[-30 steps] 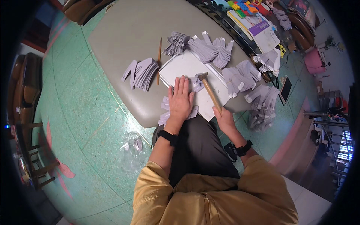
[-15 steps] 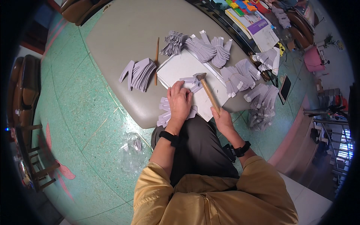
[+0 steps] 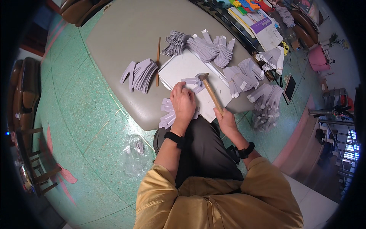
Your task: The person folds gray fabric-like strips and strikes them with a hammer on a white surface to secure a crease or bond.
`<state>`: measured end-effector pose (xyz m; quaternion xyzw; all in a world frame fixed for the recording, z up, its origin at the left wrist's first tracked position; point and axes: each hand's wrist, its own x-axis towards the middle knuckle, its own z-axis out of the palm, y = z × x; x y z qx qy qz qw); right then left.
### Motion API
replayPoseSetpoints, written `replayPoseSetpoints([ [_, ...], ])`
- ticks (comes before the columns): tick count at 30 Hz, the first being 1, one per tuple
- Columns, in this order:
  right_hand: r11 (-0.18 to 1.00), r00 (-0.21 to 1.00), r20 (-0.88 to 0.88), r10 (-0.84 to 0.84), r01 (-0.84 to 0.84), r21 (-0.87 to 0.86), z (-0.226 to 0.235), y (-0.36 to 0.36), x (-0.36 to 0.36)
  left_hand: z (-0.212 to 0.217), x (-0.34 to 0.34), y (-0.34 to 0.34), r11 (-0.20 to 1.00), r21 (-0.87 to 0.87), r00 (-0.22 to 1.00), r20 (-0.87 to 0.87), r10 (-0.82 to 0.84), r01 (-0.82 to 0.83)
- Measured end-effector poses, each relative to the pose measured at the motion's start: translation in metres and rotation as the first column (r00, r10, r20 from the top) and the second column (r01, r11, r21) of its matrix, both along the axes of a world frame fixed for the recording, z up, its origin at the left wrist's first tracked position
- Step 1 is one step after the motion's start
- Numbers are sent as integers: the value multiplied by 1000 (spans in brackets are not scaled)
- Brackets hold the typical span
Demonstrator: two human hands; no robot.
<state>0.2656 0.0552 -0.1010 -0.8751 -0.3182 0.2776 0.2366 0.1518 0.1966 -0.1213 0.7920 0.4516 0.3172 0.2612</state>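
My right hand is wrapped round the wooden handle of a hammer. The hammer's metal head rests on or just over a bent pale grey-lavender strip on a white board. With bent fingers, my left hand presses the strip's near side; its fingertips are partly hidden. More loose strips lie beside and under the left hand, at the table's near edge. Left of the board, a fanned stack of strips lies close to a thin brown wooden stick.
Tied bundles of strips line the board's far side, with further bundles to the right. A phone lies at the far right. On the floor to the left is a clear plastic bag. Papers and toy bricks sit at upper right.
The hammer head has shifted very slightly left and down toward the strip. Both hands stay nearly in place; the view has moved a little.
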Motion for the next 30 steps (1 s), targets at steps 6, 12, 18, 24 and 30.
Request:
replayPoseSetpoints([
  [6, 988, 998, -69, -1, 12, 156, 30, -8, -8, 0, 0, -3, 999, -32, 999, -31, 23, -24],
  [12, 998, 997, 22, 69, -70, 11, 18, -18, -2, -2, 1, -3, 1000, -13, 1000, -17, 22, -22],
  [18, 999, 1000, 2, 25, -25, 30, 18, -19, -16, 1, 1, -3, 1000, -9, 1000, -21, 22, -22],
  [24, 996, 998, -60, 5, 0, 88, 47, -12, -16, 1, -1, -3, 1000, -22, 1000, -18, 16, -16],
  [30, 997, 998, -32, 47, -49, -51, 13, -19, -9, -2, -1, -3, 998, 1, 998, -2, 59, -59],
])
